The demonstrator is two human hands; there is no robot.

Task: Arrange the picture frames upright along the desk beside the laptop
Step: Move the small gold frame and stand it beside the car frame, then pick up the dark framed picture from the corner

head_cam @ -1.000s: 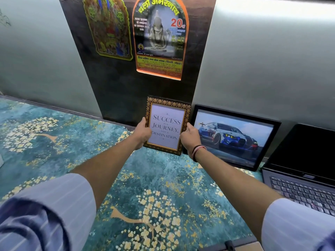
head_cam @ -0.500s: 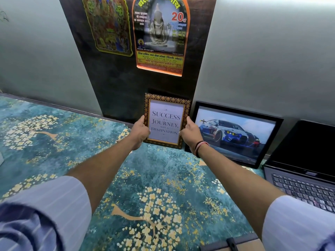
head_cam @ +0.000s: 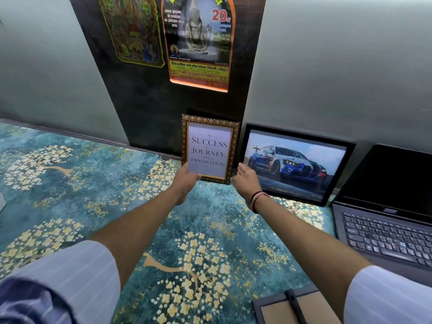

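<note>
1. Head view: quote frame (head_cam: 209,149) with ornate gold-and-black border stands upright at the back of the surface (head_cam: 105,195), against the dark wall panel (head_cam: 145,101). Text reads "Success is a journey, not a destination".
2. Left hand (head_cam: 185,181) grips the quote frame's lower left corner, thumb on the front glass; other fingers hidden behind, so full grip cannot be told.
3. Right hand (head_cam: 245,181) sits at the frame's lower right corner, fingers loosely spread and open, not clamped; contact with the frame edge unclear.
4. Red-and-black thread wristband (head_cam: 257,201) on the right wrist.
5. Car picture frame (head_cam: 295,163), black border, leans back against the grey wall just right of the quote frame, small gap between them.
6. Open laptop (head_cam: 385,220) just right of the car frame, screen dark.
7. Another frame (head_cam: 294,307) lies face down at the near edge, stand strut visible.
8. Surface has a teal covering with gold tree print.
9. Two posters (head_cam: 198,40) on the dark panel above.
10. Striped sleeves (head_cam: 70,277) at bottom corners.
</note>
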